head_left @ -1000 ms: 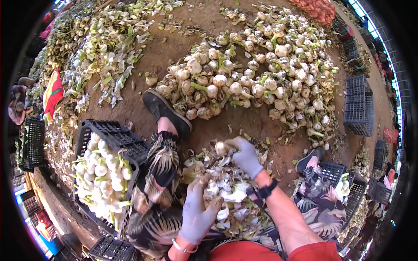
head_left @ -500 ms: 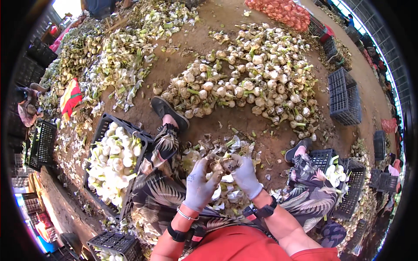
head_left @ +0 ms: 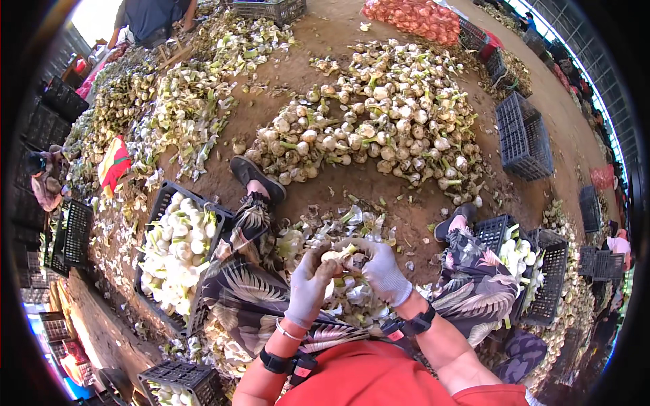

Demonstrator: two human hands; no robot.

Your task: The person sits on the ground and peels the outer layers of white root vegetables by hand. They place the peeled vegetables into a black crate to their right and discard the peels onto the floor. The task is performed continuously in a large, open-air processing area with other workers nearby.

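One pale, papery garlic bulb with a dark end is held up between two gloved hands, in front of the wearer's red top and above the brown earth floor. The left hand, in a thin whitish glove, is curled nearly closed, its thumb and fingers pinching the bulb from one side. The right hand, gloved alike, is bent round the dark end from the other side, its fingers meeting the bulb; exactly where each fingertip presses is too small to tell. Beneath the hands, between the legs, a loose heap of torn white and tan garlic skins covers the floor. Beyond the dark flat shoe on the left foot lies a wide mound of dirty, whitish unpeeled garlic bulbs, its near edge close to the shoe's toe. Beside the left leg stands a black plastic lattice crate, with clean white garlic bulbs with greenish stems heaped between its side walls. Beside the right leg, more clean white bulbs lie next to another black lattice crate. Past the mound's far edge are orange-red mesh sacks, and a dark blue-grey slatted plastic crate stands off its right edge.
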